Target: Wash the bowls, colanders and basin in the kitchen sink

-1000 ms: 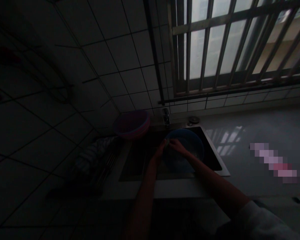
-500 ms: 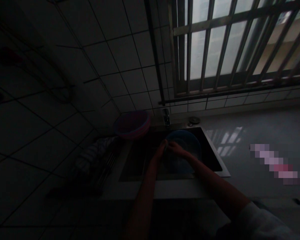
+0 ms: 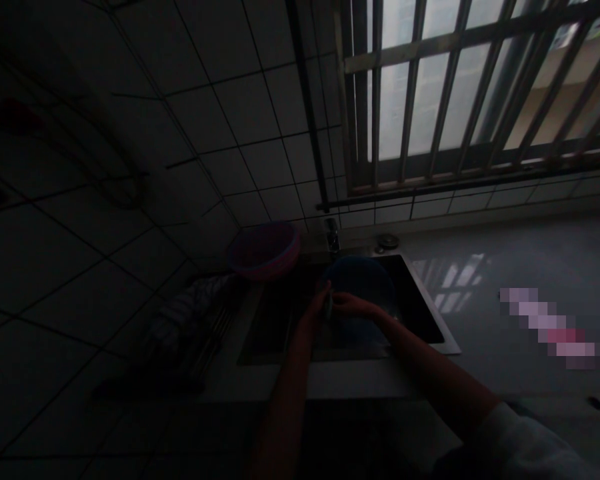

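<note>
The scene is very dark. A round blue basin (image 3: 367, 283) stands tilted in the steel sink (image 3: 425, 313). My left hand (image 3: 318, 305) is closed on the basin's near left rim, with a small pale thing showing between my two hands. My right hand (image 3: 349, 305) lies just right of it, fingers curled against the basin's inside. What the right hand holds cannot be made out.
A pink basin (image 3: 265, 250) sits at the sink's back left corner, a tap (image 3: 332, 235) behind the sink. Striped cloth (image 3: 180, 313) lies on the left. A grey counter (image 3: 510, 267) stretches to the right below a barred window (image 3: 470, 87). Tiled wall on the left.
Both hands have slid a little down and toward me along the blue basin's rim. The basin has tipped slightly further away.
</note>
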Motion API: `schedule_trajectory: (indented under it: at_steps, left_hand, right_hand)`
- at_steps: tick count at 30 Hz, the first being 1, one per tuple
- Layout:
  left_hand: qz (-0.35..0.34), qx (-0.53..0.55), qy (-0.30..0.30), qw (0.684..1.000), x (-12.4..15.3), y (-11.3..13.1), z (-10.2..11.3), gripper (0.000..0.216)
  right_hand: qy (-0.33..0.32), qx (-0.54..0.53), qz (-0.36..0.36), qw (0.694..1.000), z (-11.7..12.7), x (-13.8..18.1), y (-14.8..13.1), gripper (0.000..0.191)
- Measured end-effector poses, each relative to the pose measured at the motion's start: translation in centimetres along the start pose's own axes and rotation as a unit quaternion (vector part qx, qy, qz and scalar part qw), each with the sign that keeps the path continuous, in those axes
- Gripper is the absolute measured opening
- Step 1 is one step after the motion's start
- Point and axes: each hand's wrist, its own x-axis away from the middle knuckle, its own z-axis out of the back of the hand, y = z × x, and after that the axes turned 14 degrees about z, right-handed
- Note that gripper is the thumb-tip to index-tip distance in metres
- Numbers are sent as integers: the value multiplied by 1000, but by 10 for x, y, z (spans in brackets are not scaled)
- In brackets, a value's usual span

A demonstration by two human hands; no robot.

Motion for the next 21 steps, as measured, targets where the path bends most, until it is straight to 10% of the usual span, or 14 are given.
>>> schedule_trajectory:
  at_steps: [9,17,21]
  left_hand:
    - [-2,16,-103,995,6,-1,-12,56]
    - [-26,-25,-13,999,7,5,-3,71]
    - [-8,-29,-53,998,9,5,-6,54]
  right_hand:
    - [323,84,39,942,41,-5,-22,40]
    - [3,12,1,1000,-5,0,4,42]
    - [117,50,13,992,6,-3,-2,43]
